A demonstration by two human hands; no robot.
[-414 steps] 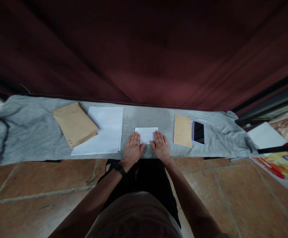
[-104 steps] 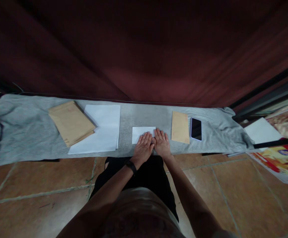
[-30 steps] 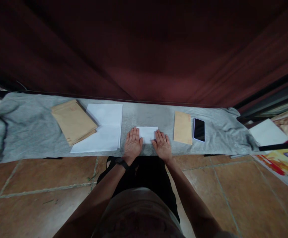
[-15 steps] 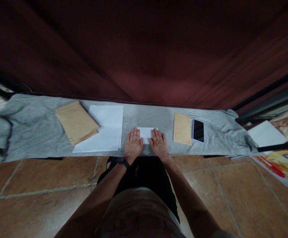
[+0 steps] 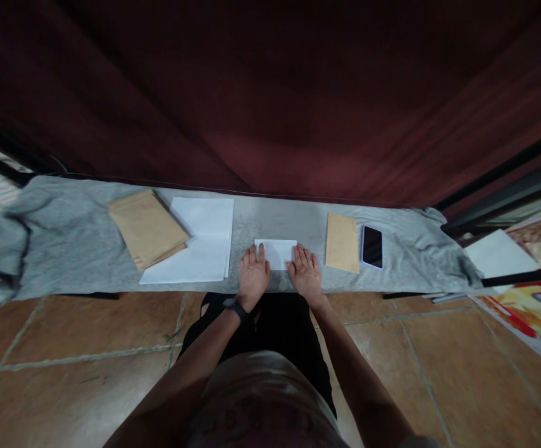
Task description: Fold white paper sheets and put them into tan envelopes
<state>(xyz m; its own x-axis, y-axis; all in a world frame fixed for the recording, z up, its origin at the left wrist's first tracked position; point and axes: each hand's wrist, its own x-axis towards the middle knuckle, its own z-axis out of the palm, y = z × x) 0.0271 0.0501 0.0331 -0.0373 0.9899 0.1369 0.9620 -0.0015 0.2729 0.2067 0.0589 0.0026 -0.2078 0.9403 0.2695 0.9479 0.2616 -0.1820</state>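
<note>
A folded sheet of white paper (image 5: 280,254) lies on the grey cloth in front of me, its long side running left to right. My left hand (image 5: 254,272) rests at its left end, fingers stretched out and partly over the paper. At the right end lies my right hand (image 5: 306,274), flat, with fingers extended along the paper's edge. Neither hand grips anything. To the right of my right hand is a single brown envelope (image 5: 342,242). Larger white sheets (image 5: 205,239) lie to the left of my left hand.
Brown envelopes (image 5: 147,229) are stacked at the left, overlapping the white sheets. A phone (image 5: 372,247) lies right of the single envelope. Grey cloth (image 5: 280,211) covers the narrow surface, and a dark red curtain (image 5: 270,124) hangs behind it. A printed box (image 5: 531,314) is at far right.
My hands have moved slightly apart toward the paper's two ends, so more of the folded sheet shows between them. The envelopes and phone stay in place on the cloth.
</note>
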